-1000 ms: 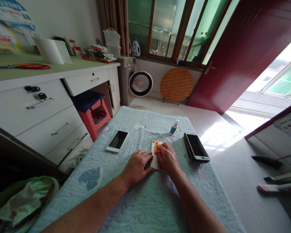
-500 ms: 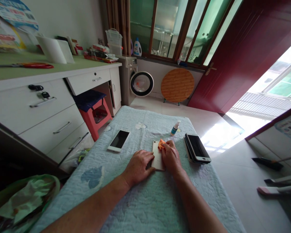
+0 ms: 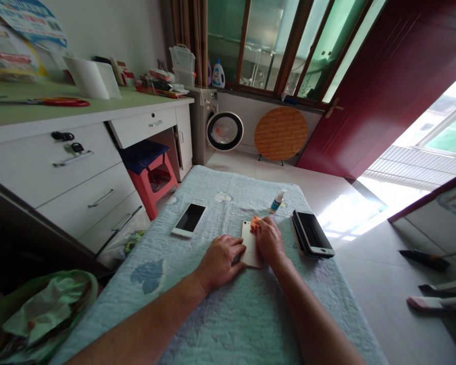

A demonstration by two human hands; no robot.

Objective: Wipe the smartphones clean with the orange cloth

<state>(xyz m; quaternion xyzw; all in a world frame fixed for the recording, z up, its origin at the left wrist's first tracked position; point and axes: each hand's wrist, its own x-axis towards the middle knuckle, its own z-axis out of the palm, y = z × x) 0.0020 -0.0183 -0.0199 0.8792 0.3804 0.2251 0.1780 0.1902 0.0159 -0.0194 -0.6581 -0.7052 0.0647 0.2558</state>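
A pale gold smartphone (image 3: 252,248) lies face down on the light blue quilted cover (image 3: 220,309), its camera end away from me. My left hand (image 3: 221,257) steadies it, fingertips and thumb on its left edge. In my right hand (image 3: 269,237) a crumpled orange cloth (image 3: 255,223) is pinched and pressed on the upper back of that phone. Just beyond stands a small spray bottle (image 3: 277,201) with a white top. To the left a white smartphone (image 3: 190,219) rests screen up. At the right sits a stack of phones (image 3: 314,233), the top one screen up.
A white desk with drawers (image 3: 87,167) runs along the left, with a red stool (image 3: 154,182) by it. A green-rimmed bin (image 3: 93,289) stands at the lower left. Farther off are a washing machine (image 3: 203,126) with its door ajar and a folded round table (image 3: 281,133).
The whole view has shifted slightly, with things a little farther right. My right hand and the orange cloth stay at the phone's upper back; my left hand keeps its place.
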